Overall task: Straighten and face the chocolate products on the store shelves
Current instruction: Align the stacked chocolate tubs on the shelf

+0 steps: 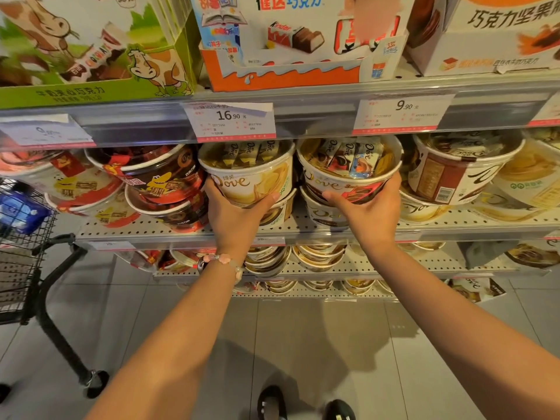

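Grey tiled floor (303,344), metal shelving (303,230)

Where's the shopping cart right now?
In the head view the black wire shopping cart stands on the floor at the far left edge, just left of the shelf bay, beside the red crocodile-print chocolate tubs and well left of the left hand.

Wire cart (21,237); grey floor tiles (318,344)

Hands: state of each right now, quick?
Left hand: grips the cream Dove tub from below.
Right hand: grips the brown-and-red Dove tub from below.
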A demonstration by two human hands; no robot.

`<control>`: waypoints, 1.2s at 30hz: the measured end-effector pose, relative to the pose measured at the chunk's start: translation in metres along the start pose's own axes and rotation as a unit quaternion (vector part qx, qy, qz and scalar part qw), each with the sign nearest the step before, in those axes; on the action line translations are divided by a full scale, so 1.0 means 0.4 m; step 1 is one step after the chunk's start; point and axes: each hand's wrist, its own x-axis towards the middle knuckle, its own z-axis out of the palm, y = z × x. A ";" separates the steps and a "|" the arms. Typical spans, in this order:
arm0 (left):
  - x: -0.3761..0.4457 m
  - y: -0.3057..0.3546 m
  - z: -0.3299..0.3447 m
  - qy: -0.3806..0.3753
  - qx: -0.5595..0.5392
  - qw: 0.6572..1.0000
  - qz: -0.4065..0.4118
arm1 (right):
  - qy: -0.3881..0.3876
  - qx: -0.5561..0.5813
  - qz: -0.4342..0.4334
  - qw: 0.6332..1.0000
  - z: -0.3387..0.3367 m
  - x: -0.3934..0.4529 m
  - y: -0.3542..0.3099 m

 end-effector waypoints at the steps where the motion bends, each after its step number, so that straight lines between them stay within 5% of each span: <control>1: -0.001 -0.001 0.000 0.011 0.007 1.000 0.007 | 0.001 -0.007 -0.003 1.000 -0.003 0.003 0.002; 27: 0.006 0.002 0.043 0.048 -0.001 0.998 -0.044 | -0.159 0.044 0.025 0.986 -0.051 0.070 0.017; 36: 0.008 -0.003 0.049 0.066 -0.020 0.997 -0.035 | -0.120 0.048 0.025 0.991 -0.034 0.056 0.017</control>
